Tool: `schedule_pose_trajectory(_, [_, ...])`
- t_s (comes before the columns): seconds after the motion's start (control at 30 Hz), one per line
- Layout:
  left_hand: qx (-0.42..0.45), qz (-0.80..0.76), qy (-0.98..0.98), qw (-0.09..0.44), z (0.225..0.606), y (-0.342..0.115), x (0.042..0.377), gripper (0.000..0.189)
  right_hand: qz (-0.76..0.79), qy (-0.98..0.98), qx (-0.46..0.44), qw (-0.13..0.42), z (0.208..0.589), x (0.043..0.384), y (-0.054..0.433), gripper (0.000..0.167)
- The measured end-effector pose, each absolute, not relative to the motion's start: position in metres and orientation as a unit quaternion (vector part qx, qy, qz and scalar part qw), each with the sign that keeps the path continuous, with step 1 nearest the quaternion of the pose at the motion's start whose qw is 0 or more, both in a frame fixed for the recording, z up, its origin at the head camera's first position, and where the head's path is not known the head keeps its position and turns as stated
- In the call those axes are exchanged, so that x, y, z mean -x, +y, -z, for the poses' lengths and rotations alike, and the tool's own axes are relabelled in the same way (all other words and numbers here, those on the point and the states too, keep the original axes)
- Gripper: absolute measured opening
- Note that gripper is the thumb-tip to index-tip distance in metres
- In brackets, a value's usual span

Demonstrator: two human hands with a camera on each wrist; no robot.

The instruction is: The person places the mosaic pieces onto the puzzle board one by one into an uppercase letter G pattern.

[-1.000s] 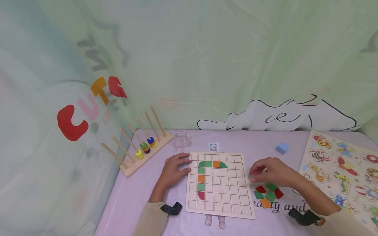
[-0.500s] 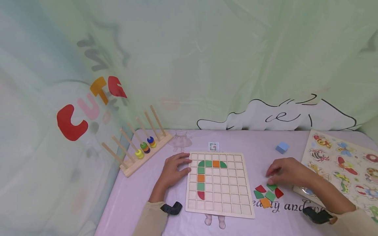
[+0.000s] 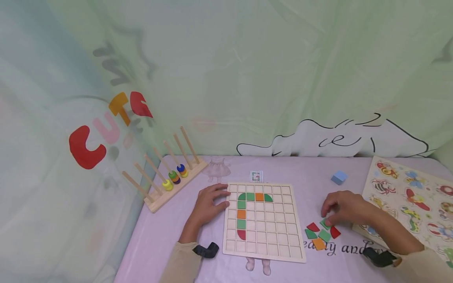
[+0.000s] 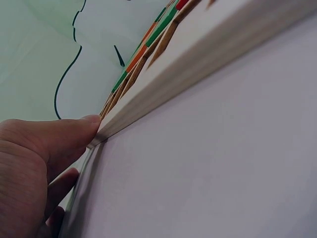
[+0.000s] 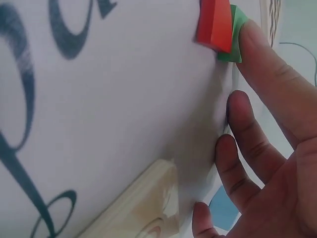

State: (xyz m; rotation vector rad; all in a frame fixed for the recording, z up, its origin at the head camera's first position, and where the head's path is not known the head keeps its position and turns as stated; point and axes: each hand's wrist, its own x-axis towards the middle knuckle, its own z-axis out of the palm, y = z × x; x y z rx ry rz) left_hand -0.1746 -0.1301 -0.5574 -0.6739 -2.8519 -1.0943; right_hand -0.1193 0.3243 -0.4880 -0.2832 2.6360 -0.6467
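A wooden grid board (image 3: 272, 239) lies flat, bearing green, orange and red tiles in a bent line. My left hand (image 3: 210, 202) rests at its left edge; in the left wrist view the thumb (image 4: 74, 134) touches the board's side (image 4: 198, 64). To the right of the board, my right hand (image 3: 348, 207) hovers low over a small group of loose tiles. Its thumb presses a green tile (image 5: 235, 42), whose outline is partly covered. The other fingers are bent loosely, apart from that tile. A red tile (image 5: 214, 25) lies beside it.
A pegged wooden bead stand (image 3: 177, 184) sits at the left. Behind the board is a small pattern card (image 3: 256, 176). A blue block (image 3: 339, 177) stands at the back right, near an insect puzzle board (image 3: 400, 196). An orange tile (image 3: 319, 244) lies nearest the front.
My right hand has moved right, away from the board's edge, and down onto the loose tiles, where its thumb now touches a green one. The left hand stays put.
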Motion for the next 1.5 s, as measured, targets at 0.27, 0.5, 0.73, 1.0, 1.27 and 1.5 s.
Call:
schedule_pose_trajectory(0.27, [0.219, 0.354, -0.909, 0.007, 0.555, -0.128, 0.173, 0.031, 0.247, 0.949, 0.092, 0.170, 0.490, 0.117, 0.325, 0.017])
schedule_pose_trajectory(0.5, [0.225, 0.343, -0.912, 0.010, 0.556, -0.127, 0.174, 0.031, 0.261, 0.949, 0.089, 0.155, 0.494, 0.121, 0.325, 0.013])
schedule_pose_trajectory(0.73, [0.224, 0.347, -0.911, 0.009, 0.557, -0.128, 0.174, 0.031, 0.284, 0.936, 0.083, 0.190, 0.496, 0.127, 0.328, 0.024])
schedule_pose_trajectory(1.0, [0.225, 0.342, -0.912, 0.014, 0.558, -0.129, 0.173, 0.031, 0.302, 0.928, 0.071, 0.205, 0.496, 0.126, 0.325, 0.024])
schedule_pose_trajectory(1.27, [0.222, 0.339, -0.914, 0.008, 0.558, -0.130, 0.174, 0.031, 0.296, 0.929, 0.058, 0.213, 0.492, 0.127, 0.324, 0.026])
schedule_pose_trajectory(1.5, [0.228, 0.345, -0.910, 0.020, 0.557, -0.130, 0.174, 0.031, 0.315, 0.924, 0.066, 0.206, 0.493, 0.125, 0.325, 0.029])
